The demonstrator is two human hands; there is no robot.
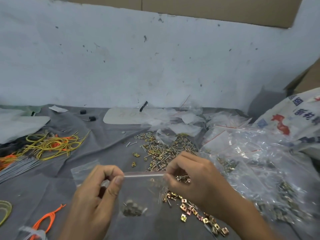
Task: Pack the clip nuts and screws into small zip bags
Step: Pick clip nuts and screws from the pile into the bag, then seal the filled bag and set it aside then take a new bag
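A small clear zip bag (138, 193) hangs between my hands above the grey cloth, with clip nuts and screws gathered at its bottom (132, 209). My left hand (97, 191) pinches the left end of the bag's zip strip. My right hand (192, 177) pinches the right end, and some screws and nuts show against its palm. Loose brass clip nuts (206, 219) lie under my right forearm. A larger pile of screws and clip nuts (161, 151) is spread just beyond my hands.
A heap of filled clear zip bags (256, 170) lies at the right, a printed woven sack (294, 118) behind it. Yellow and orange cords (52, 144) lie at the left, an orange loop (46, 219) at front left. A pale wall closes the back.
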